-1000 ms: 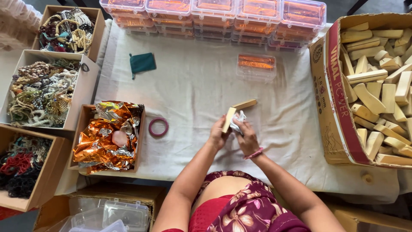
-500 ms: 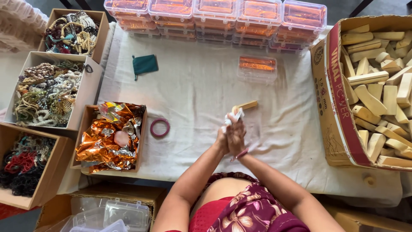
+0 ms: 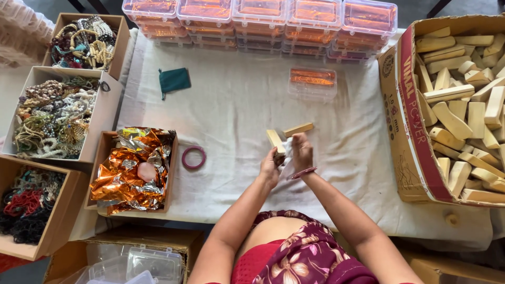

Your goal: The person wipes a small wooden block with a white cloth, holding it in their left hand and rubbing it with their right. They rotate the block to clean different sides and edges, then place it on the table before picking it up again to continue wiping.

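1. White cloth [image 3: 236, 115] covers the table; boxes stand around it.
2. Left hand [image 3: 271, 167] pinches a pale wooden block [image 3: 275, 141] above the cloth; right hand [image 3: 301, 152] is closed on a second block [image 3: 298, 129] and a white wrap [image 3: 286, 160].
3. Blocks look light, stiff and dry. Grip them across the long flat faces.
4. Wrap looks thin and limp; hold it by an edge.

Two wooden sticks [image 3: 286, 135] in hands; three bead boxes [image 3: 58, 118]; one pink bangle [image 3: 193, 158]; one green pouch [image 3: 174, 80].
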